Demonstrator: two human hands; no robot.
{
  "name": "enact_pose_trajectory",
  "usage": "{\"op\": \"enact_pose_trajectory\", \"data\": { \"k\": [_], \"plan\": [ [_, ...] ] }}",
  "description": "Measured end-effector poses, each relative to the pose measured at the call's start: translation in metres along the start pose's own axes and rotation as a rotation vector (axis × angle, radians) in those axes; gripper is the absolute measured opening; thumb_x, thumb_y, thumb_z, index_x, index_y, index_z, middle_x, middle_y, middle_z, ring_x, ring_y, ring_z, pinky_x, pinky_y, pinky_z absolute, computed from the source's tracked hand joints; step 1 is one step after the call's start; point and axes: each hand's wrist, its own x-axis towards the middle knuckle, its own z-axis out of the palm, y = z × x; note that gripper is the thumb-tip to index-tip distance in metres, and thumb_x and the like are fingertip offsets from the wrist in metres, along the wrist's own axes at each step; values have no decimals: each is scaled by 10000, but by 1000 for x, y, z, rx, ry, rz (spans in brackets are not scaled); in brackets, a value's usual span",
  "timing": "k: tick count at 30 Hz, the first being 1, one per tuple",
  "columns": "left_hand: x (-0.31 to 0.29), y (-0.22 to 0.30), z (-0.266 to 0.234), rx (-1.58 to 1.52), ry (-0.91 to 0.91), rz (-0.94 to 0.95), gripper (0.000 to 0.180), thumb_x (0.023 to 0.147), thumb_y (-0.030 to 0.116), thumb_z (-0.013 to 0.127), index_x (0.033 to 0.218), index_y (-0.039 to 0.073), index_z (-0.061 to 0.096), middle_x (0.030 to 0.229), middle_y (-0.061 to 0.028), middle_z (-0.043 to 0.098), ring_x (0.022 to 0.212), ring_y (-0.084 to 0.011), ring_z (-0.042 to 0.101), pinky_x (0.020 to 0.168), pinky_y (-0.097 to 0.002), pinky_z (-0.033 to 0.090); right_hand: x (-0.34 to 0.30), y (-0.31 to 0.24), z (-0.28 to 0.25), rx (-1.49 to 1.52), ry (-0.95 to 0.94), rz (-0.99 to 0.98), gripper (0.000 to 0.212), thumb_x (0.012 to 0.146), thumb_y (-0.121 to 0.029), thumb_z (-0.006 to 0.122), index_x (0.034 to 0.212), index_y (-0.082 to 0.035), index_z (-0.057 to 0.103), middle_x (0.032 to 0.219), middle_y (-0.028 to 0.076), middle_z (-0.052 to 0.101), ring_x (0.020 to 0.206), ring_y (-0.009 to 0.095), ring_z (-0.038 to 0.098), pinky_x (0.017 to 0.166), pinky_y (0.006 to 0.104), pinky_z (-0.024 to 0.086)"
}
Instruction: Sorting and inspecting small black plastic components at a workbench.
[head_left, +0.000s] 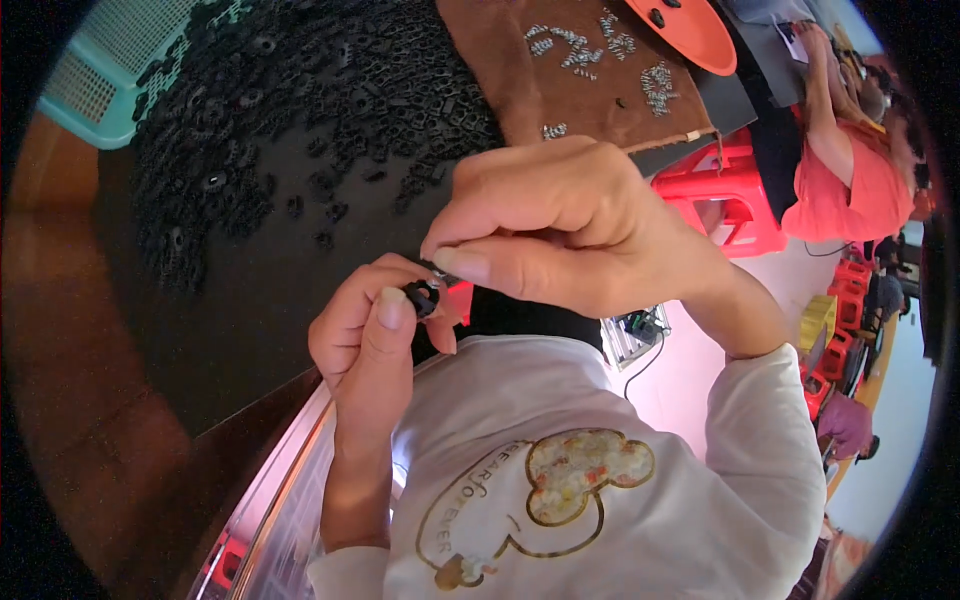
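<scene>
My left hand (pixel 365 325) is closed, pinching a small black plastic part (pixel 421 297) between thumb and fingers. Just above that part, my right hand (pixel 570 230) is closed in a pinch with thumb and forefinger pressed together. A tiny silvery bit shows at its fingertips, too small to name, close to the black part. Beyond my hands, a large heap of similar black plastic parts (pixel 330 90) covers the dark table mat (pixel 270 340). Small metal springs (pixel 578 52) lie in loose clusters on a brown cloth (pixel 500 60) at the far side.
A pale green plastic basket (pixel 95 95) stands at the far left beside the heap. An orange plate (pixel 690 35) with a few dark pieces sits at the far right. Red stools (pixel 735 195) stand on the floor, and another person (pixel 850 180) in a red top is at the right.
</scene>
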Motion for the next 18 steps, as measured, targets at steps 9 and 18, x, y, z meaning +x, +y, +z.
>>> {"op": "enact_pose_trajectory", "data": {
  "k": [9,18],
  "plan": [
    [1,2,-9,-61,-39,11,283,1012,217,473,905,-26,572,843,-105,592,659,-115,525,597,-250,448,4,5,15,-86,-15,-105,66,850,-22,570,835,11,625,694,97,621,658,272,617,604,356,487],
    [-6,1,-14,-86,-32,9,255,1011,178,479,917,-36,581,831,-83,592,660,-99,521,609,-233,443,-2,-4,24,-527,-38,-276,265,819,-20,665,1070,47,612,778,129,552,584,253,561,490,344,442]
  ]
}}
